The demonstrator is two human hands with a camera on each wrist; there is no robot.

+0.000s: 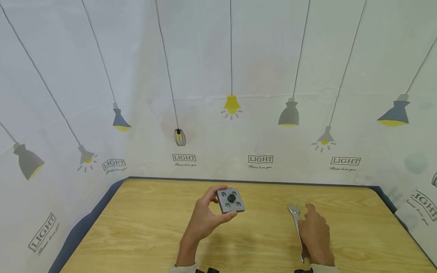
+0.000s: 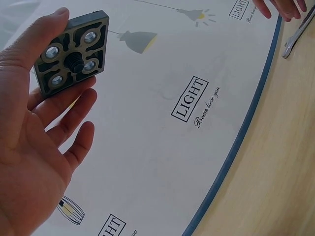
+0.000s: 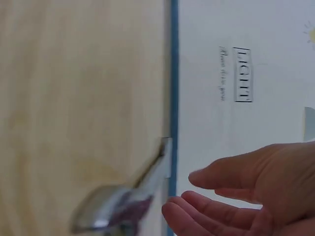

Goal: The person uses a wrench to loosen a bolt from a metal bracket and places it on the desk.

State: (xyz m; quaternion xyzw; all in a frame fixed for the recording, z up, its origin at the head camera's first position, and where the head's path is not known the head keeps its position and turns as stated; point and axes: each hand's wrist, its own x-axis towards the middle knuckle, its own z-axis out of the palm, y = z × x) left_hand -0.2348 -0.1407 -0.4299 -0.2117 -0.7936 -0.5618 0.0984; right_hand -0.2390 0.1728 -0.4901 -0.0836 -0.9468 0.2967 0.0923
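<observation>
My left hand [image 1: 203,218] pinches a square grey plate [image 1: 225,205] by its edges, between thumb and fingers, up above the table. Four round holes sit near its corners, and a black hex bolt head [image 1: 231,198] stands out of its middle. In the left wrist view the plate's other face shows ribs and the bolt's dark threaded end [image 2: 74,63]. A shiny metal wrench [image 1: 296,224] lies to the right, its open jaw pointing away from me. Beside the wrench is my right hand [image 1: 315,231], thumb and fingers loosely bent with nothing between them in the right wrist view.
The wood-grain table [image 1: 146,227] has a dark blue edge [image 1: 92,218] along its back and sides. White walls [image 1: 205,57] printed with hanging lamps and LIGHT signs close it in behind and at both sides.
</observation>
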